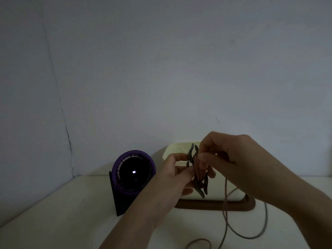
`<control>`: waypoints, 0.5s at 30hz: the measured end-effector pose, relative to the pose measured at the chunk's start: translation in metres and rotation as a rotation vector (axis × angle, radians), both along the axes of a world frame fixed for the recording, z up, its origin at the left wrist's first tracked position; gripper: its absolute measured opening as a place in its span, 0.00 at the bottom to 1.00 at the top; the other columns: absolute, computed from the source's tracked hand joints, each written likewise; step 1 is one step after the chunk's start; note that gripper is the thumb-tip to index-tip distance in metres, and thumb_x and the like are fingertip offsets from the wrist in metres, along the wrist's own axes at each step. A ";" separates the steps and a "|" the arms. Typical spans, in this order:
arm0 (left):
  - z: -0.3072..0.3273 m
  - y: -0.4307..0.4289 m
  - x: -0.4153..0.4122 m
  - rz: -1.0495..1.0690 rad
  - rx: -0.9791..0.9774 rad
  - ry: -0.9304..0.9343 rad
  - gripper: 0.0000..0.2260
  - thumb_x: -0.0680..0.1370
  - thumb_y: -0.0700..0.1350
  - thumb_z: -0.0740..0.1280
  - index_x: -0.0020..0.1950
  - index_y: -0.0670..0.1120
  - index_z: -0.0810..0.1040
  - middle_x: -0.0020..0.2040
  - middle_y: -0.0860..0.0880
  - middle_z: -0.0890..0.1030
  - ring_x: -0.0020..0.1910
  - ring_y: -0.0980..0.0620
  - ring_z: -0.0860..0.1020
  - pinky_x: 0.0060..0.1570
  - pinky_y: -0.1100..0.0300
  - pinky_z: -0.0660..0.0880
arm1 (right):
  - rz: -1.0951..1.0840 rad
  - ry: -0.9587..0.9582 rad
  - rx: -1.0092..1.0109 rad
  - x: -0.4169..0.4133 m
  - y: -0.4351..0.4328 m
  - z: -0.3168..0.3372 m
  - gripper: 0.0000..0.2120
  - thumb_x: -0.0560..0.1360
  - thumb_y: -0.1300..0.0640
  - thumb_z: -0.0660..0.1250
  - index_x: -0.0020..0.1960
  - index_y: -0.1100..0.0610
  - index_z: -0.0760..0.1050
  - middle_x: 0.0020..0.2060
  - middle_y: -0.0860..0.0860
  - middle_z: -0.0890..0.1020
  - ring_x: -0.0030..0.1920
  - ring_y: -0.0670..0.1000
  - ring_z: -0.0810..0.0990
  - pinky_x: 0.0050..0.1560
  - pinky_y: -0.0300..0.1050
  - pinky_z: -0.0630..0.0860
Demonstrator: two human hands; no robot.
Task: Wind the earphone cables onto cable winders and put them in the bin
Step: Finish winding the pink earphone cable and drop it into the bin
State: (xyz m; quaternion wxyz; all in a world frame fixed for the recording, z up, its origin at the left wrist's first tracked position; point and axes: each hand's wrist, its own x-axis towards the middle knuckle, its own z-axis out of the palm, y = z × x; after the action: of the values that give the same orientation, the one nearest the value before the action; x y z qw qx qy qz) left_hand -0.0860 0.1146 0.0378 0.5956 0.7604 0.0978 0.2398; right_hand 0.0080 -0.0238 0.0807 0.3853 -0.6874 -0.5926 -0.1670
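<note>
A dark grey cable winder (199, 188) carries pinkish-brown turns of earphone cable (197, 165), with a cream bin (172, 150) on a dark brown base (215, 206) behind, a purple-ringed, black-centred fan (133, 172) at its nine o'clock, and a greyish cable (266, 216) at five o'clock on the off-white table (53, 221).

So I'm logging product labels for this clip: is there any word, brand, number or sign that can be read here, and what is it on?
Nothing can be read.
On the purple fan, the lit white mark at its dark centre: too small and blurred to read.
On the cream bin, cable winder, cable and wall: no text visible.
</note>
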 end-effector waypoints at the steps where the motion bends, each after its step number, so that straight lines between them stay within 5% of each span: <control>1: 0.000 0.002 -0.001 0.000 0.024 0.011 0.09 0.78 0.50 0.66 0.58 0.55 0.74 0.47 0.54 0.85 0.50 0.53 0.83 0.58 0.51 0.76 | -0.012 -0.017 0.005 0.000 -0.001 0.001 0.06 0.74 0.52 0.64 0.39 0.44 0.74 0.28 0.31 0.76 0.29 0.37 0.75 0.32 0.30 0.69; 6: -0.002 0.010 -0.003 -0.017 0.134 0.051 0.13 0.74 0.55 0.65 0.59 0.58 0.73 0.56 0.52 0.82 0.56 0.51 0.81 0.62 0.43 0.74 | -0.024 -0.068 0.003 0.008 -0.009 0.008 0.10 0.71 0.56 0.71 0.36 0.44 0.74 0.27 0.23 0.71 0.34 0.28 0.73 0.36 0.23 0.67; 11: -0.004 0.012 -0.004 -0.089 0.286 0.134 0.14 0.73 0.56 0.63 0.58 0.61 0.74 0.57 0.56 0.81 0.56 0.51 0.81 0.64 0.44 0.71 | -0.008 -0.122 -0.034 0.021 -0.010 0.006 0.11 0.67 0.51 0.74 0.35 0.38 0.73 0.32 0.33 0.77 0.40 0.32 0.75 0.42 0.27 0.70; 15: -0.001 0.009 -0.011 -0.151 0.317 0.142 0.11 0.78 0.51 0.62 0.60 0.57 0.75 0.56 0.53 0.83 0.57 0.49 0.81 0.66 0.42 0.69 | 0.024 -0.101 0.001 0.027 -0.011 0.006 0.09 0.68 0.51 0.72 0.37 0.37 0.75 0.38 0.26 0.75 0.42 0.36 0.75 0.42 0.27 0.69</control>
State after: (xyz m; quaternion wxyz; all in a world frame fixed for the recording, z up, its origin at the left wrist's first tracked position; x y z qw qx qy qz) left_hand -0.0966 0.1240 0.0371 0.4764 0.8648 0.0431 0.1526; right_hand 0.0347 -0.0353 0.0865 0.3574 -0.6706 -0.6195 -0.1970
